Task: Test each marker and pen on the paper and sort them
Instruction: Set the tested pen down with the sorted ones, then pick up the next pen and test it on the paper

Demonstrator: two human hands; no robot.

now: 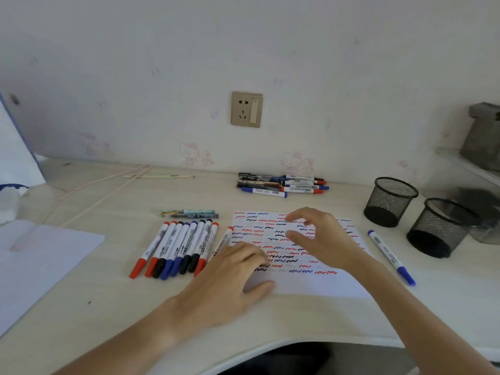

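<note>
L hand flat on near-left edge of scribbled paper, R hand above it w/ fingers loose, holding nothing; sorted markers left, untested pile far, blue marker right.

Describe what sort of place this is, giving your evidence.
Probably a home study desk: a cartoon-cat wallpaper behind it, a wall socket above, and two mesh pen pots beside the scribbled test paper.
</note>
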